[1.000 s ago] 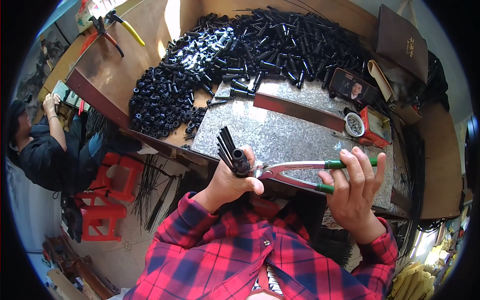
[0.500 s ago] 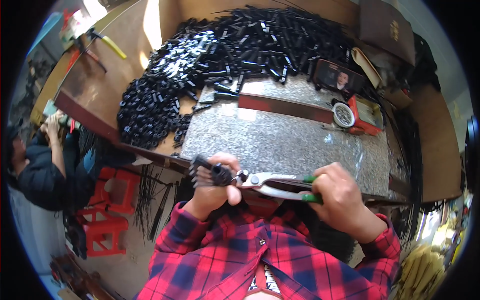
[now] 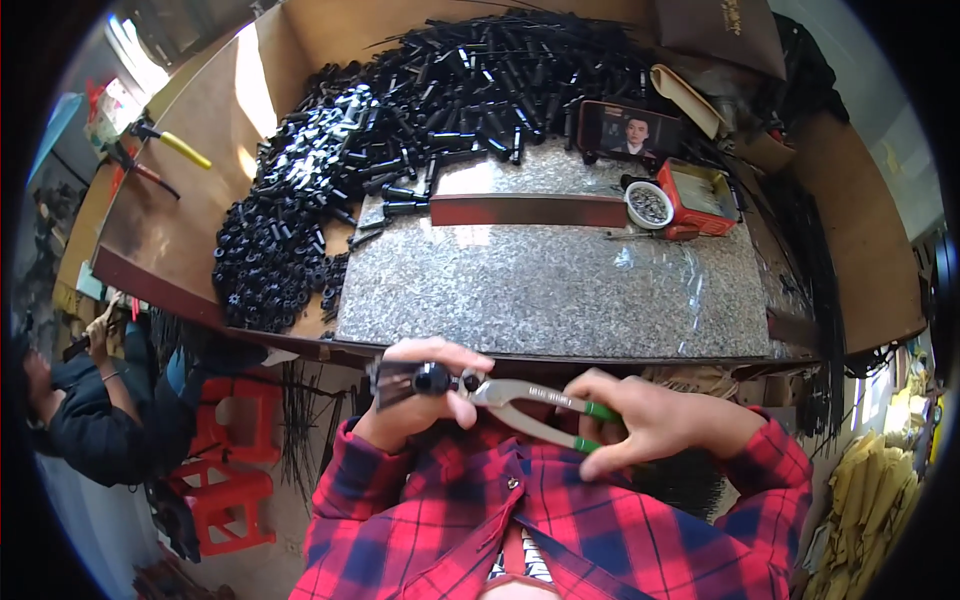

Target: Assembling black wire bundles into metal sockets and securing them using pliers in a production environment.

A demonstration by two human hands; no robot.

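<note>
In front of my shirt, my left hand (image 3: 405, 408) is closed around a bundle of thin black strips (image 3: 390, 384). A glossy black round knob (image 3: 431, 379) sticks out from this bundle. To its right, my right hand (image 3: 650, 420) grips silver pliers (image 3: 525, 410) with green handles. The handles stand spread apart, my thumb on the lower one and fingers by the upper. The pliers' head lies against the small metal end beside the knob, near my left fingertips; whether the jaws pinch it, I cannot tell.
A heap of black plastic parts (image 3: 440, 100) covers the back and left of the bench. On the granite slab (image 3: 480, 290) are a dark red bar (image 3: 540, 211), a white cup of small metal pieces (image 3: 648, 204), a red box (image 3: 703, 200) and a phone (image 3: 628, 132). Another person (image 3: 85, 385) sits at left.
The pliers' handles have spread wider, and my right hand has loosened from a fist to a wider grip. Both hands sit slightly lower against the bench, as the view has shifted.
</note>
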